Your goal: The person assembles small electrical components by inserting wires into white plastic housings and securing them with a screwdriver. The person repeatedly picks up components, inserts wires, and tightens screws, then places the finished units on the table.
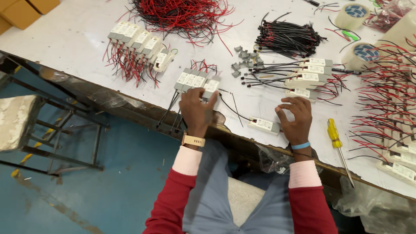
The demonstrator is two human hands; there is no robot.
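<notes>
My left hand (197,110) rests on the near end of a row of small white driver boxes (196,81) with black and red wires, its fingers touching the rightmost box (211,86). My right hand (296,115) lies flat on the white table (82,34), fingers curled, just right of a single white box (264,125) with a black lead. Neither hand visibly grips anything. A stack of similar boxes with black wires (308,78) sits just beyond my right hand.
Another row of wired boxes (138,45) lies at the far left, beyond it a heap of red-black wires (182,15). A bundle of black wires (286,39), small grey clips (245,60), two tape rolls (364,54), a yellow-handled screwdriver (336,138) and more wired boxes (398,143) lie right.
</notes>
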